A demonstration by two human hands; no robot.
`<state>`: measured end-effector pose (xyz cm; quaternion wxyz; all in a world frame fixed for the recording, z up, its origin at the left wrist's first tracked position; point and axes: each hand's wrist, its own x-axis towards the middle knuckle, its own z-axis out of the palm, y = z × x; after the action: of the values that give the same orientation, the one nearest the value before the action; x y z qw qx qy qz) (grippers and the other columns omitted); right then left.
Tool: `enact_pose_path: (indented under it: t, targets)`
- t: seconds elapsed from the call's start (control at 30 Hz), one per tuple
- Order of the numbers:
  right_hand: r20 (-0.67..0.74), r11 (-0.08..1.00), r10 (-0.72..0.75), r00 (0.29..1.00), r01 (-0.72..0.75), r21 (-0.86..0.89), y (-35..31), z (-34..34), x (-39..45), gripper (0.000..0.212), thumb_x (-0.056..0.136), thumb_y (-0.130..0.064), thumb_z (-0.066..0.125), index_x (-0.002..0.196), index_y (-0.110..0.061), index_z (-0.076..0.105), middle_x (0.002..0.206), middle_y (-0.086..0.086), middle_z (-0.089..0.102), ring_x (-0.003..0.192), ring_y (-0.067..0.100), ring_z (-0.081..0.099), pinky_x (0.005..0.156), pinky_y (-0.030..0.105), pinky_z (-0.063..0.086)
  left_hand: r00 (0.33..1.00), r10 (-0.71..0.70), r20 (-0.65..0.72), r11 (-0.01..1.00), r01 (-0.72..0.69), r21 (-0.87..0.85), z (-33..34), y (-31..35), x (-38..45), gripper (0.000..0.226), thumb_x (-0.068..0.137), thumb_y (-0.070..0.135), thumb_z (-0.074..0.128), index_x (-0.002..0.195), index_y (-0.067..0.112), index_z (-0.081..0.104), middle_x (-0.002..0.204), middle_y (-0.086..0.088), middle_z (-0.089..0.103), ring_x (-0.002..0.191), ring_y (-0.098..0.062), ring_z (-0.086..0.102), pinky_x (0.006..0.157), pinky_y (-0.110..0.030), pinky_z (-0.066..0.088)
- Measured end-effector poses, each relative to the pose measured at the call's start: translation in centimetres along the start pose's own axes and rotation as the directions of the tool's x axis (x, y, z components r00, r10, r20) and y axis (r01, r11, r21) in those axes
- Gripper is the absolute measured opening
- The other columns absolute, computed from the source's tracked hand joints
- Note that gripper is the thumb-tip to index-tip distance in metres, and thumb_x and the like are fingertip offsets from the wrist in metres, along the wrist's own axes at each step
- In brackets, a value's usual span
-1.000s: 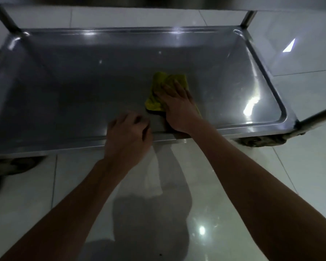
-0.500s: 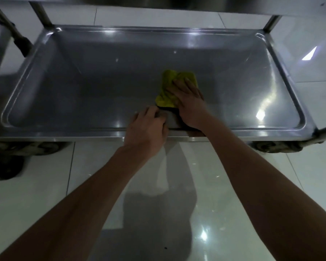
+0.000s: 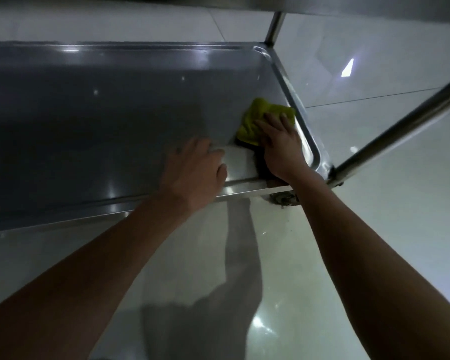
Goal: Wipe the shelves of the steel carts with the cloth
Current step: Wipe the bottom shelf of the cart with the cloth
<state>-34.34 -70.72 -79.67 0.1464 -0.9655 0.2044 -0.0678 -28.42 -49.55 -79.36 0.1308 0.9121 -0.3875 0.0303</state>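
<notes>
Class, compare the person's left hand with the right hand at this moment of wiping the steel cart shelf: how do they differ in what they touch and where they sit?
The right hand presses flat on the crumpled yellow-green cloth; the left hand touches no cloth and rests bare on the shiny steel cart shelf. The right hand sits by the shelf's right rim, near the corner; the left hand sits further left, over the near rim. Both reach in from the near side, backs up.

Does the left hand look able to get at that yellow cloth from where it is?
Probably yes. The left hand rests on the shelf's front edge, with bare steel between it and the cloth. Only the right hand, pressing on the cloth, covers part of it.
</notes>
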Motion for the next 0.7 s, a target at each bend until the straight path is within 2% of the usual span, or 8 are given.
enact_pose_path:
  t: [0.1, 0.2, 0.33, 0.43, 0.57, 0.63, 0.7]
  targets:
    - [-0.011, 0.994, 0.107, 0.994, -0.107, 0.011, 2.8, -1.2, -0.4, 0.060, 0.089, -0.023, 0.047, 0.149, -0.026, 0.042, 0.163, 0.000, 0.025, 0.153, 0.028, 0.008, 0.122, 0.048, 0.014, 0.997, -0.050, 0.066, 0.998, 0.048, 0.036, 1.0, 2.0, 1.5, 0.027, 0.094, 0.039, 0.045, 0.107, 0.026, 0.066, 0.125, 0.001, 0.057, 0.120, -0.026, 0.048, 0.098, -0.045, 0.042]
    - [-0.036, 0.992, 0.123, 0.992, -0.122, 0.019, 3.5, -1.4, -0.5, 0.071, 0.078, -0.035, 0.035, 0.149, -0.027, 0.042, 0.162, -0.002, 0.026, 0.153, 0.026, 0.007, 0.122, 0.048, 0.012, 0.993, -0.108, 0.053, 0.994, 0.107, 0.024, 1.6, 2.7, 2.0, 0.026, 0.093, 0.036, 0.049, 0.106, 0.025, 0.067, 0.122, 0.004, 0.059, 0.117, -0.024, 0.049, 0.095, -0.043, 0.042]
    - [-0.061, 0.994, 0.105, 0.993, -0.104, 0.014, 4.2, -1.0, -0.1, 0.057, 0.091, -0.022, 0.046, 0.148, -0.025, 0.042, 0.162, 0.000, 0.026, 0.153, 0.026, 0.008, 0.122, 0.048, 0.010, 0.996, -0.092, 0.001, 0.996, 0.092, 0.017, 2.1, 3.0, 2.0, 0.027, 0.091, 0.037, 0.051, 0.107, 0.025, 0.069, 0.121, 0.005, 0.061, 0.115, -0.024, 0.051, 0.095, -0.042, 0.042]
    - [-0.054, 0.996, 0.090, 0.994, -0.090, 0.002, 4.6, -0.9, 0.5, 0.058, 0.092, -0.017, 0.049, 0.149, -0.027, 0.040, 0.163, -0.002, 0.024, 0.153, 0.023, 0.005, 0.123, 0.047, 0.007, 0.997, -0.075, 0.010, 0.997, 0.076, -0.031, 2.0, 3.0, 2.2, 0.030, 0.091, 0.040, 0.053, 0.108, 0.024, 0.070, 0.122, 0.004, 0.062, 0.116, -0.024, 0.052, 0.098, -0.042, 0.043]
    - [-0.029, 0.999, 0.040, 0.999, -0.041, -0.031, 3.7, -0.6, 1.5, 0.059, 0.092, -0.018, 0.051, 0.149, -0.026, 0.040, 0.163, -0.002, 0.024, 0.153, 0.023, 0.005, 0.123, 0.047, 0.007, 0.998, -0.048, 0.041, 0.973, 0.056, -0.225, 0.3, 1.2, 1.6, 0.038, 0.088, 0.039, 0.056, 0.118, 0.019, 0.071, 0.123, -0.003, 0.066, 0.117, -0.027, 0.058, 0.101, -0.040, 0.045]
    - [-0.025, 1.000, -0.004, 1.000, 0.003, -0.009, 2.4, 0.0, 2.0, 0.060, 0.091, -0.019, 0.055, 0.149, -0.025, 0.042, 0.162, -0.002, 0.026, 0.153, 0.024, 0.008, 0.122, 0.046, 0.008, 0.996, -0.088, -0.018, 0.983, 0.084, -0.163, -1.0, -1.3, 0.4, 0.043, 0.085, 0.039, 0.051, 0.118, 0.020, 0.070, 0.119, -0.005, 0.067, 0.113, -0.030, 0.060, 0.096, -0.044, 0.048]
    - [-0.027, 0.999, -0.045, 0.999, 0.046, 0.008, 0.5, 1.0, 2.7, 0.059, 0.092, -0.019, 0.054, 0.148, -0.026, 0.042, 0.162, -0.003, 0.027, 0.153, 0.024, 0.009, 0.122, 0.043, 0.008, 0.983, -0.179, -0.031, 0.983, 0.178, -0.042, -2.2, -4.4, -1.2, 0.039, 0.088, 0.041, 0.050, 0.116, 0.022, 0.069, 0.116, -0.005, 0.067, 0.111, -0.032, 0.059, 0.094, -0.047, 0.048]
